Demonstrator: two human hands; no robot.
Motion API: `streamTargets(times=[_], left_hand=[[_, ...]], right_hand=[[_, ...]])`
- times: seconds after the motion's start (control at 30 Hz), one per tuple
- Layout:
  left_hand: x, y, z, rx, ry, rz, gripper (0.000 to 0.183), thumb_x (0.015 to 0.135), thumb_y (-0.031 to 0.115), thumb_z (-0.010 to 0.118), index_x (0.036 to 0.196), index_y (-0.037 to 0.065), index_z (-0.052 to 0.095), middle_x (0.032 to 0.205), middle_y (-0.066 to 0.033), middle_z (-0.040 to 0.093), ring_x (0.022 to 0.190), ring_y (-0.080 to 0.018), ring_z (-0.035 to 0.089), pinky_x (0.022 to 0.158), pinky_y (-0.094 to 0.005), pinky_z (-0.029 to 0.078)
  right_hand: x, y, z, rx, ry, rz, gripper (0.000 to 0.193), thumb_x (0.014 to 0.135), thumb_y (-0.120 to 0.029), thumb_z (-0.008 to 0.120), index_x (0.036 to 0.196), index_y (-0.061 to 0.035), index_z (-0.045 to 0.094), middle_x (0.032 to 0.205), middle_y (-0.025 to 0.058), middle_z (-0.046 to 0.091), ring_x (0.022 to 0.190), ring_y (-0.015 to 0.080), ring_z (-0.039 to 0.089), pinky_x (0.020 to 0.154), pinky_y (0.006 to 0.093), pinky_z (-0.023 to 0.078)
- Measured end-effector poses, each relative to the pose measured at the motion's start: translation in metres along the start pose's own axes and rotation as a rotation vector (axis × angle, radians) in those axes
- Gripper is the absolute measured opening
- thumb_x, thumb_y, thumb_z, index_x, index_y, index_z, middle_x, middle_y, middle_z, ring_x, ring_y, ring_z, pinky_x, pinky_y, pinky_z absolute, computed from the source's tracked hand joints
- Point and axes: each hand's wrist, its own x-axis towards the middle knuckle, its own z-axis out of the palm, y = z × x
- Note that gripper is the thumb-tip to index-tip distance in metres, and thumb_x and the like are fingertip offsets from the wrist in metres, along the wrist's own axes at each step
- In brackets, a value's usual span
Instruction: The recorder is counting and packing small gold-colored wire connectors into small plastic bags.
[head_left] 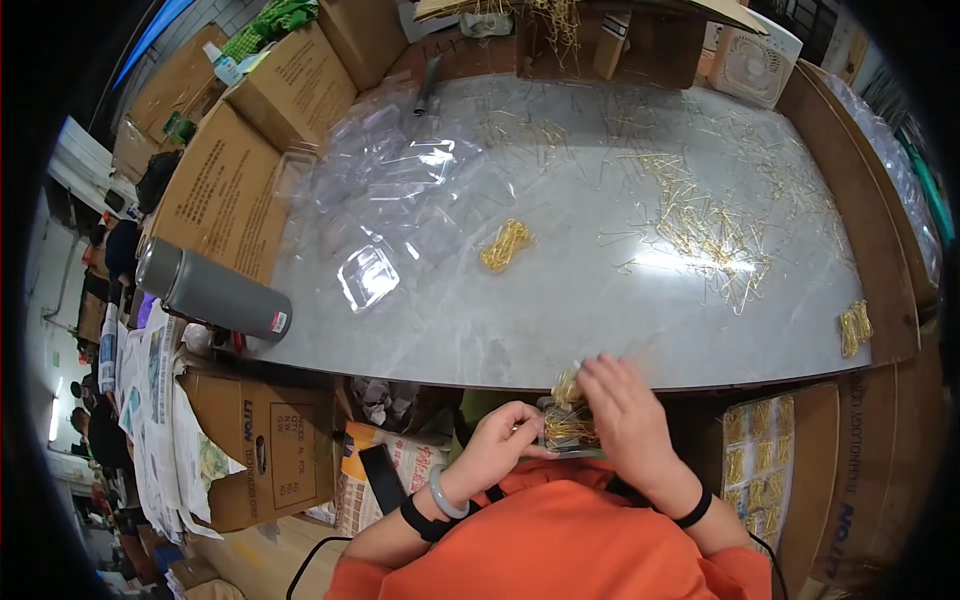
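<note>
Pinching clear box (580, 450) of gold hooks (566, 431): left hand (500, 440); right hand (632, 418) blurred, grip indeterminable; box presumably light, flexible, best held by sidewalls

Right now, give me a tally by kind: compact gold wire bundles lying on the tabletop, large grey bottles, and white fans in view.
Compact gold wire bundles on the tabletop: 2
Large grey bottle: 1
White fan: 1
Total: 4, leaving out the loose gold wire pieces, too tangled to count.
</note>
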Motion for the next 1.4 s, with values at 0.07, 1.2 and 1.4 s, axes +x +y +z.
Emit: streamTargets(times=[0.07, 1.2, 1.4], left_hand=[[-0.001, 0.001, 0.004, 0.003, 0.003, 0.039, 0.017, 0.109, 0.01, 0.049, 0.112, -0.005, 0.055, 0.114, -0.0078, 0.057, 0.104, -0.017, 0.065, 0.092, -0.0382, 0.064], [0.034, 0.065, 0.031, 0.913, 0.298, 0.798, 0.042, 0.085, 0.018, 0.073, 0.117, -0.003, 0.057, 0.119, -0.0231, 0.056, 0.117, -0.0436, 0.053, 0.102, -0.05, 0.045], [0.07, 0.038, 0.022, 1.284, 0.34, 1.015, 0.058, 0.096, 0.029, 0.067, 0.141, -0.004, 0.051, 0.149, -0.0209, 0.05, 0.145, -0.0383, 0.042, 0.12, -0.0476, 0.036]], right_hand=[[-0.019, -0.012, -0.002, 0.05, -0.058, -0.049, 0.043, 0.085, -0.002, 0.063, 0.127, 0.0027, 0.063, 0.137, 0.0178, 0.061, 0.133, 0.0373, 0.056, 0.114, 0.0506, 0.044], [0.04, 0.048, 0.049, 0.19, 0.168, 0.004, 0.038, 0.1, -0.001, 0.051, 0.137, 0.0033, 0.056, 0.147, 0.0232, 0.054, 0.14, 0.0389, 0.049, 0.119, 0.0464, 0.036], [0.02, 0.039, 0.016, 0.211, 0.236, 0.179, 0.045, 0.099, 0.003, 0.053, 0.144, 0.0028, 0.05, 0.139, 0.0233, 0.059, 0.135, 0.0412, 0.053, 0.119, 0.0521, 0.033]])
